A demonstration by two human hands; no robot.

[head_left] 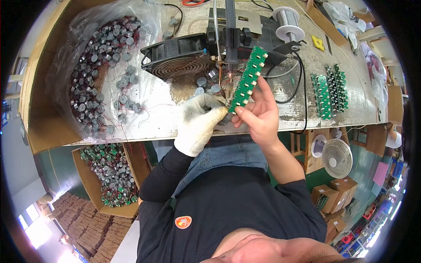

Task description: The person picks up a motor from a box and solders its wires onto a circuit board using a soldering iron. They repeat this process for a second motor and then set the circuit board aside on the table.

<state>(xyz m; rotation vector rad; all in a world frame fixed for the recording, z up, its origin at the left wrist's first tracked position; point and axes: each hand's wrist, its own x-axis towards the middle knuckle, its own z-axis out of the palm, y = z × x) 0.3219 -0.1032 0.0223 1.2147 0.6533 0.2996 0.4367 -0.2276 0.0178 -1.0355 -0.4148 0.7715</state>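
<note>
My right hand, bare, pinches the lower end of a long green circuit board strip between thumb and fingers. The strip tilts up and to the right, with a row of small white connectors along its right edge. My left hand, in a white glove, is closed, its fingertips right by the strip's lower end. Something grey shows beneath those fingertips, too hidden to name. Just beyond the hands, a thin copper-tipped rod points down from a stand. A few small round motors lie beside it on the table.
A black fan stands behind my left hand. A solder spool sits at the back right. More circuit board strips lie on the right. Many wired motors fill plastic at left; a carton below holds more parts. Black cables hang over the front edge.
</note>
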